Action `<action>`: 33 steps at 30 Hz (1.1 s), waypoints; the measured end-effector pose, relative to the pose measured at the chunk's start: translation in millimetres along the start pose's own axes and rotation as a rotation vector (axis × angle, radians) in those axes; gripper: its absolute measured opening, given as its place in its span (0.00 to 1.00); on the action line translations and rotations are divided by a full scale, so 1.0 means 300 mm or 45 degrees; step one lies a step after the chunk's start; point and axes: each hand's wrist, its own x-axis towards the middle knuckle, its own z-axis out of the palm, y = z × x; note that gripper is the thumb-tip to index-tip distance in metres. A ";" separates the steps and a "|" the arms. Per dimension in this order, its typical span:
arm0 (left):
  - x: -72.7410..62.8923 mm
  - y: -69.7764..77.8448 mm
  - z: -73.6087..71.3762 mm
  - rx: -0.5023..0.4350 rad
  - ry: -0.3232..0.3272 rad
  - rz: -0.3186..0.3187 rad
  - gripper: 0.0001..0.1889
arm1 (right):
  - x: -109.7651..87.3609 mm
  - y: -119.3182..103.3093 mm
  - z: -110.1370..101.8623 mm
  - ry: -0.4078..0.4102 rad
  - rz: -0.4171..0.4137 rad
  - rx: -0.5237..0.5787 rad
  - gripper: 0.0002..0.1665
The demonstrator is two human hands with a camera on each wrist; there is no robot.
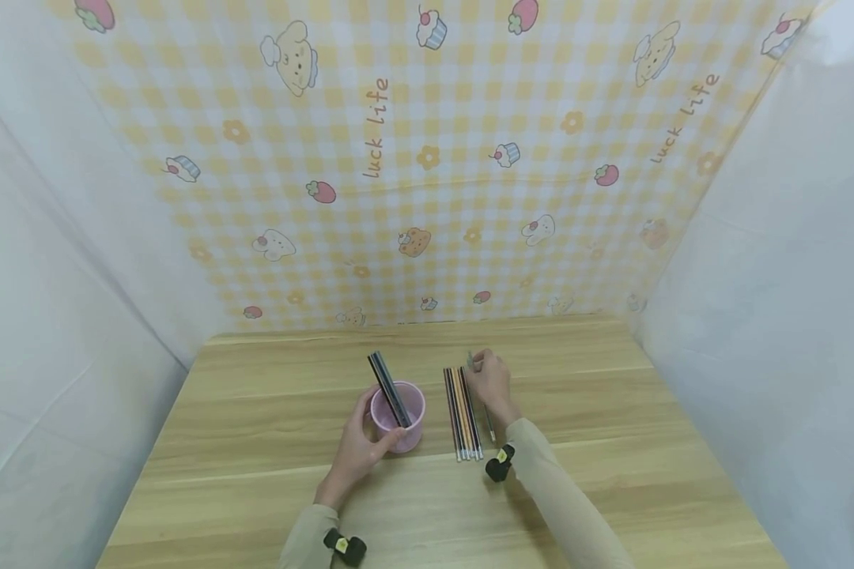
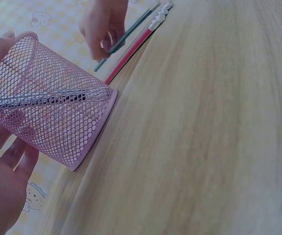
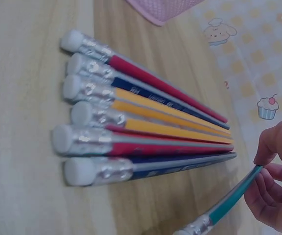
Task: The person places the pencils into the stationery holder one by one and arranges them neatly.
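My left hand (image 1: pixel 356 454) holds a pink mesh pencil cup (image 2: pixel 53 93) by its side, with the thumb near the rim. Several dark pencils (image 1: pixel 387 386) lean inside the cup, their upper ends sticking out past the far rim. On the right, my right hand (image 1: pixel 493 385) pinches a green pencil (image 3: pixel 227 203) near the end away from its white eraser. That eraser end points back toward my body. Between the cup and the right hand lies a row of red, dark blue and yellow pencils (image 3: pixel 175 131), side by side, their white erasers facing me.
The wood-grain table (image 1: pixel 256 435) carries everything. Behind it hangs a yellow checked cloth (image 1: pixel 427 197) with cartoon prints. White sheets (image 1: pixel 64 316) close off the left and right sides. Dark wrist cameras (image 1: pixel 500 464) sit on both sleeves.
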 end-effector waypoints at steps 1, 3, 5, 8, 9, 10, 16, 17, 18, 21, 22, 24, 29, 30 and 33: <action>-0.001 0.012 0.000 0.000 0.003 0.001 0.42 | 0.002 -0.005 -0.003 0.010 0.001 0.018 0.16; -0.002 0.045 -0.003 -0.006 0.001 0.005 0.42 | 0.005 -0.019 -0.011 0.024 0.005 0.056 0.16; -0.004 0.076 -0.009 -0.011 -0.010 0.011 0.42 | 0.009 -0.035 -0.019 0.052 0.006 0.088 0.16; -0.005 0.110 -0.019 0.001 -0.023 0.026 0.41 | 0.011 -0.061 -0.031 0.088 -0.016 0.128 0.17; -0.005 0.114 -0.020 0.002 -0.025 0.023 0.41 | 0.012 -0.069 -0.035 0.100 -0.033 0.138 0.17; -0.005 0.117 -0.022 0.001 -0.027 0.019 0.41 | 0.013 -0.077 -0.040 0.111 -0.045 0.153 0.17; -0.005 0.105 -0.023 -0.009 -0.034 0.001 0.42 | 0.014 -0.138 -0.069 0.156 -0.079 0.219 0.19; -0.004 0.096 -0.020 -0.007 -0.033 0.006 0.42 | 0.014 -0.150 -0.075 0.164 -0.085 0.229 0.19; -0.003 0.082 -0.017 -0.005 -0.030 0.011 0.42 | 0.013 -0.163 -0.082 0.170 -0.096 0.236 0.20; -0.001 0.037 -0.007 0.006 -0.012 0.027 0.43 | 0.013 -0.200 -0.097 0.184 -0.129 0.275 0.20; 0.001 0.022 -0.005 0.019 -0.008 0.035 0.44 | 0.013 -0.213 -0.102 0.191 -0.141 0.289 0.20; 0.003 -0.002 -0.002 0.031 0.000 0.041 0.44 | 0.010 -0.239 -0.110 0.205 -0.168 0.314 0.20; 0.003 -0.023 -0.007 0.014 -0.002 0.036 0.43 | -0.008 -0.312 -0.131 0.223 -0.265 0.366 0.20; 0.003 -0.024 -0.008 0.010 -0.003 0.043 0.42 | -0.013 -0.328 -0.135 0.225 -0.291 0.371 0.21; 0.002 -0.027 -0.009 -0.011 -0.001 0.039 0.42 | -0.029 -0.381 -0.149 0.235 -0.370 0.409 0.21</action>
